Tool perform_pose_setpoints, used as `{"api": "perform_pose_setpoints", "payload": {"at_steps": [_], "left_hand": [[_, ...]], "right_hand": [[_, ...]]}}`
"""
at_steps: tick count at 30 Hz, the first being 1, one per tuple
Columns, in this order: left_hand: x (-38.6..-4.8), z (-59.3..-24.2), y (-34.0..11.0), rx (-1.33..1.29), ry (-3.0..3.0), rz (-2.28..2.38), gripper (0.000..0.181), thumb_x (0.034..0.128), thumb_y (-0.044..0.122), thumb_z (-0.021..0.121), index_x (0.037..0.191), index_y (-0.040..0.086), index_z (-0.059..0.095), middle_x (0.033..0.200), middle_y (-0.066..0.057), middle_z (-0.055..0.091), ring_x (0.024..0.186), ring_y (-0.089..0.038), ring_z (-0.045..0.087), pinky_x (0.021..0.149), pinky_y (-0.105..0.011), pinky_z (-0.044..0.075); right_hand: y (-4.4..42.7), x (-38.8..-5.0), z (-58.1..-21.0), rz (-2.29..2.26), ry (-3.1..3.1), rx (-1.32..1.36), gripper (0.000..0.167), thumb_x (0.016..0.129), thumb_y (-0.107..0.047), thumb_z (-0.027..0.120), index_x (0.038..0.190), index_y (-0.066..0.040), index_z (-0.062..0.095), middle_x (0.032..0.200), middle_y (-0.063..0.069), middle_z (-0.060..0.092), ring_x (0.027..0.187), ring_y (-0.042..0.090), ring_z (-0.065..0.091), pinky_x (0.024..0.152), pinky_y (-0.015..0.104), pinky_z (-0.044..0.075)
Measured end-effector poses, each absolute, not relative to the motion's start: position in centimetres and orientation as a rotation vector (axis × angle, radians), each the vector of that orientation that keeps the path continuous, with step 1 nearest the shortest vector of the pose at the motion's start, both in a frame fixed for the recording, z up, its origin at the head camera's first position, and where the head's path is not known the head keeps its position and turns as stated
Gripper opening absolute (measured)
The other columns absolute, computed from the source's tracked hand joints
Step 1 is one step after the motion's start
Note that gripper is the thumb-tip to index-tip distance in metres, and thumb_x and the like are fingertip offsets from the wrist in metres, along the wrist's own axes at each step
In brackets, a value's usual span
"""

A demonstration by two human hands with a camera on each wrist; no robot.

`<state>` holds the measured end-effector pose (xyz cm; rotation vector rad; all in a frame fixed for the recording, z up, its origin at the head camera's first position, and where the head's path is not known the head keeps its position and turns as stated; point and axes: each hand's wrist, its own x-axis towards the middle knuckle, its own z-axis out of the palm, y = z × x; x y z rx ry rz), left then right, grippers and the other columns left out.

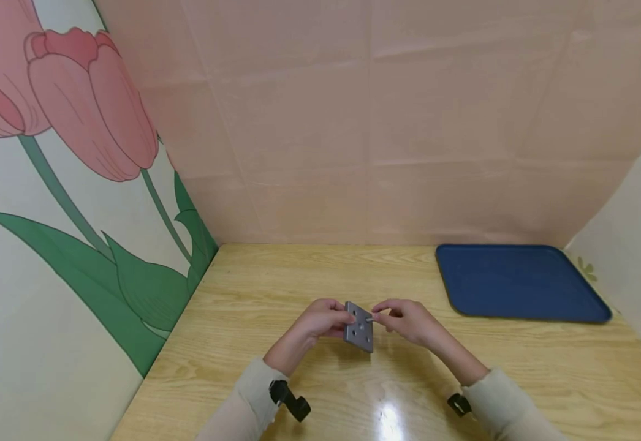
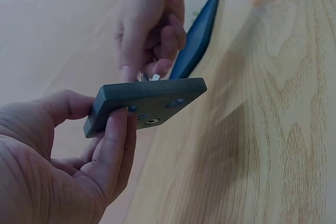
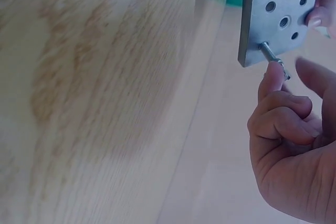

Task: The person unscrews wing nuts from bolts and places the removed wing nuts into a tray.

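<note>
My left hand (image 1: 319,320) grips a square grey metal plate (image 1: 360,335) by its edge, holding it tilted above the table. Several round holes show in the plate's face in the right wrist view. A threaded bolt (image 3: 270,52) sticks out of one corner hole. The fingers of my right hand (image 1: 409,320) are bent around the bolt's outer end; one fingertip touches it, while another digit stands slightly apart in the right wrist view. From the left wrist view, the plate's other face shows, with a small metal ring or end (image 2: 152,121) in one hole.
A blue tray (image 1: 519,282) lies at the back right of the wood-grain table (image 1: 298,263). A pinkish sheet (image 1: 364,122) hangs behind the table. Printed flower panels (image 1: 149,275) stand at the left and right sides.
</note>
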<state>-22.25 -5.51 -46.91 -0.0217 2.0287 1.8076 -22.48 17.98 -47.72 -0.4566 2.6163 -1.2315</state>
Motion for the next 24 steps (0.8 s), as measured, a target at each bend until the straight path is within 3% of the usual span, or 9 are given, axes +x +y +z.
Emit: {"api": "perform_pose_setpoints", "payload": {"at_steps": [9, 16, 24], "left_hand": [[-22.33, -47.0, -5.55, -0.029, 2.043, 1.799, 0.021, 0.0859, 0.006, 0.074, 0.102, -0.004, 0.067, 0.094, -0.013, 0.074, 0.082, -0.019, 0.073, 0.071, -0.032, 0.062], [-22.32, -47.1, -5.56, -0.016, 2.046, 1.795, 0.021, 0.0856, 0.006, 0.075, 0.102, -0.003, 0.067, 0.095, -0.013, 0.074, 0.083, -0.019, 0.072, 0.071, -0.032, 0.062], [-22.16, -46.76, -5.66, -0.021, 2.053, 1.793, 0.023, 0.0861, 0.007, 0.075, 0.104, -0.003, 0.066, 0.095, -0.012, 0.074, 0.082, -0.019, 0.072, 0.071, -0.032, 0.062]], "right_hand": [[17.72, -22.39, -47.47, -1.153, 2.633, -0.246, 0.052, 0.104, -0.052, 0.048, 0.114, -0.008, 0.074, 0.074, 0.001, 0.066, 0.083, 0.026, 0.063, 0.071, 0.037, 0.05], [17.72, -22.34, -47.83, -1.159, 2.556, -0.196, 0.054, 0.104, -0.053, 0.047, 0.104, -0.008, 0.076, 0.075, 0.002, 0.067, 0.084, 0.023, 0.062, 0.074, 0.037, 0.05], [17.7, -22.46, -47.86, -1.15, 2.553, -0.232, 0.06, 0.101, -0.061, 0.048, 0.103, -0.008, 0.076, 0.076, 0.002, 0.067, 0.084, 0.023, 0.061, 0.071, 0.035, 0.048]]}}
